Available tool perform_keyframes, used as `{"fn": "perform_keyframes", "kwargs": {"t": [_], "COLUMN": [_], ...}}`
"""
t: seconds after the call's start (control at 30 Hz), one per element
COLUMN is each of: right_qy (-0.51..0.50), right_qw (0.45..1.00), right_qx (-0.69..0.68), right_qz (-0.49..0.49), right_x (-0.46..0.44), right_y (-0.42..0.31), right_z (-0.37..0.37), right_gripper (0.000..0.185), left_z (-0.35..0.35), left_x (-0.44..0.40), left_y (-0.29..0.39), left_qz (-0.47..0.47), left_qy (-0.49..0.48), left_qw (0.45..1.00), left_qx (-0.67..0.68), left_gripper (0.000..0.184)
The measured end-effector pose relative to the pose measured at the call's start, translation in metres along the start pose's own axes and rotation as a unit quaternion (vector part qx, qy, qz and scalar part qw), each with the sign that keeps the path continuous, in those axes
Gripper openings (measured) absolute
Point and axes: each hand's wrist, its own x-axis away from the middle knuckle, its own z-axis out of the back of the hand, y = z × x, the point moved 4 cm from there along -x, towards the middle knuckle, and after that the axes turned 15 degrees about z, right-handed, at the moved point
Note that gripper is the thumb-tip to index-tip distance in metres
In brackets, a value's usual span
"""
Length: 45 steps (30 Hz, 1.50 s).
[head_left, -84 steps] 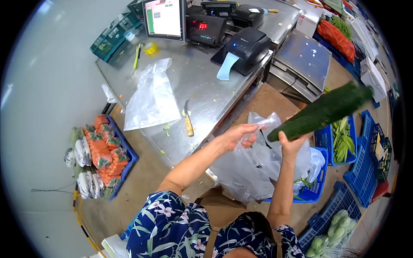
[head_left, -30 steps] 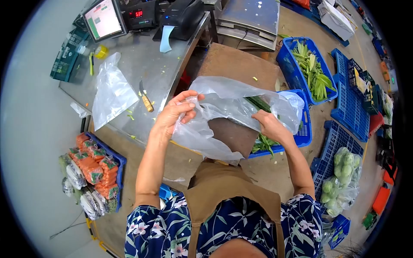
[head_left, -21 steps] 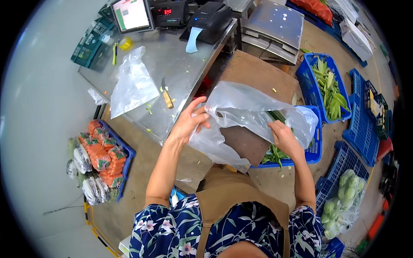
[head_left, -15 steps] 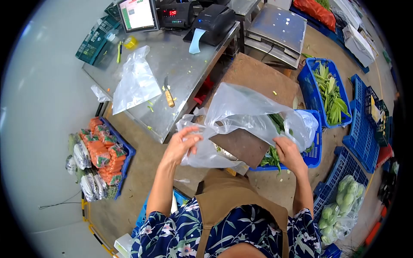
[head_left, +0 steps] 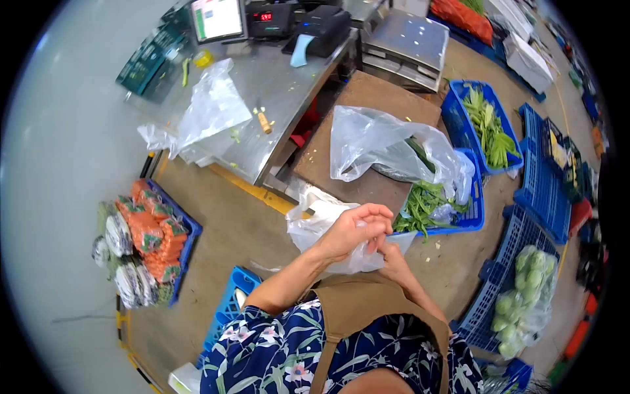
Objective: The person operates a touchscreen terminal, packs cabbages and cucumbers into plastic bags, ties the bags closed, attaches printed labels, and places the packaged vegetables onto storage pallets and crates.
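My left hand (head_left: pixel 357 231) is in front of my waist with its fingers curled over a thin plastic bag (head_left: pixel 303 240). Close beside and partly behind it, my right hand (head_left: pixel 394 261) is closed on the same crumpled film; its fingertips are mostly hidden. Beyond my hands a larger clear plastic bag (head_left: pixel 367 141) lies across a brown board (head_left: pixel 315 161), with long dark green vegetables (head_left: pixel 420 154) showing in its opening. Leafy greens (head_left: pixel 426 203) fill a blue crate (head_left: pixel 482 213) to the right of my hands.
A steel table (head_left: pixel 282 98) at the upper left carries a knife (head_left: pixel 264 123), plastic bags (head_left: pixel 213 105), a screen (head_left: pixel 216 20) and a label printer (head_left: pixel 321 29). Bagged carrots (head_left: pixel 147 226) are stacked at left. Corn (head_left: pixel 485 121) sits in a blue crate; bagged green vegetables (head_left: pixel 525 295) lie on pallets.
My left hand has moved right and my right hand left and down, so they meet at my waist. My right hand has let go of the bag holding the dark green vegetables.
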Motion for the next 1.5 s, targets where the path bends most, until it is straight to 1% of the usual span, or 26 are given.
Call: {"fn": "perform_keyframes", "kwargs": {"t": [0.03,0.07,0.1,0.13,0.17,0.2,0.27,0.33,0.4,0.43,0.5,0.53,0.6,0.67,0.7,0.77,0.87,0.93,0.97,1.07,1.2,1.23,1.33,1.37,1.4,1.5], "right_qy": [0.097,0.102,0.107,0.113,0.108,0.063,-0.015,-0.093,-0.176,-0.184,-0.175,-0.170,-0.084,0.033,0.069,0.119,0.179,0.190,0.187,0.212,0.198,0.208,0.219,0.219,0.218,0.235], "right_qw": [0.991,0.986,0.980,0.973,0.970,0.976,0.976,0.967,0.949,0.932,0.940,0.944,0.949,0.921,0.932,0.920,0.876,0.819,0.815,0.775,0.766,0.747,0.727,0.733,0.719,0.722], "right_qx": [-0.082,-0.101,-0.124,-0.148,-0.179,-0.153,-0.110,-0.084,-0.027,0.021,0.011,0.005,0.028,0.139,0.140,0.166,0.252,0.336,0.355,0.405,0.448,0.462,0.499,0.508,0.524,0.546], "right_qz": [0.048,0.080,0.112,0.139,0.124,0.144,0.186,0.224,0.260,0.311,0.292,0.284,0.303,0.362,0.328,0.335,0.371,0.425,0.419,0.437,0.417,0.430,0.418,0.395,0.402,0.354], "right_x": [-0.002,-0.002,-0.005,-0.011,-0.019,-0.030,-0.055,-0.081,-0.110,-0.126,-0.167,-0.189,-0.241,-0.291,-0.319,-0.367,-0.440,-0.480,-0.503,-0.573,-0.682,-0.712,-0.798,-0.829,-0.865,-0.959], "right_y": [0.003,0.002,-0.002,-0.009,-0.016,-0.027,-0.044,-0.060,-0.087,-0.102,-0.108,-0.110,-0.117,-0.127,-0.127,-0.136,-0.149,-0.173,-0.178,-0.194,-0.186,-0.181,-0.174,-0.173,-0.162,-0.151], "right_z": [-0.003,-0.002,0.001,0.004,0.004,0.003,-0.014,-0.031,-0.042,-0.047,-0.054,-0.059,-0.070,-0.083,-0.090,-0.105,-0.129,-0.145,-0.152,-0.164,-0.168,-0.168,-0.170,-0.172,-0.169,-0.167], "right_gripper": [0.037,0.037,0.036,0.036,0.039,0.039,0.039,0.038,0.036,0.033,0.032,0.031,0.030,0.028,0.028,0.028,0.032,0.037,0.041,0.042,0.041,0.042,0.043,0.042,0.041,0.042], "left_z": [0.001,0.002,0.004,0.012,0.018,0.021,0.030,0.054,0.079,0.097,0.143,0.169,0.206,0.260,0.283,0.323,0.377,0.412,0.432,0.480,0.548,0.567,0.634,0.654,0.674,0.730], "left_x": [0.012,0.023,0.030,0.037,0.043,0.046,0.060,0.073,0.103,0.120,0.162,0.184,0.236,0.284,0.307,0.352,0.416,0.448,0.462,0.483,0.492,0.492,0.509,0.518,0.523,0.530], "left_y": [0.003,0.007,0.004,-0.007,-0.025,-0.037,-0.055,-0.077,-0.082,-0.088,-0.098,-0.100,-0.080,-0.078,-0.069,-0.045,-0.012,0.011,0.016,0.040,0.049,0.052,0.044,0.038,0.044,0.077], "left_qz": [-0.074,-0.140,-0.122,-0.104,-0.084,-0.069,0.006,0.036,0.026,0.013,-0.019,-0.034,-0.074,-0.135,-0.143,-0.158,-0.183,-0.203,-0.209,-0.234,-0.248,-0.247,-0.263,-0.211,-0.183,-0.156], "left_qy": [0.057,0.117,0.117,0.147,0.174,0.201,0.185,0.217,0.304,0.359,0.454,0.492,0.562,0.608,0.627,0.663,0.702,0.711,0.715,0.713,0.722,0.725,0.717,0.750,0.766,0.778], "left_qw": [0.982,0.928,0.910,0.914,0.919,0.923,0.966,0.962,0.944,0.930,0.891,0.869,0.817,0.768,0.750,0.713,0.672,0.655,0.648,0.639,0.618,0.615,0.626,0.604,0.590,0.573], "left_qx": [-0.163,-0.326,-0.379,-0.364,-0.343,-0.320,-0.179,-0.163,-0.127,-0.082,0.000,0.038,0.105,0.148,0.153,0.166,0.150,0.156,0.159,0.171,0.185,0.185,0.158,0.168,0.179,0.206], "left_gripper": [0.054,0.063,0.085,0.084,0.083,0.082,0.072,0.067,0.048,0.039,0.033,0.036,0.037,0.027,0.027,0.028,0.031,0.033,0.033,0.037,0.038,0.038,0.039,0.037,0.037,0.038]}}
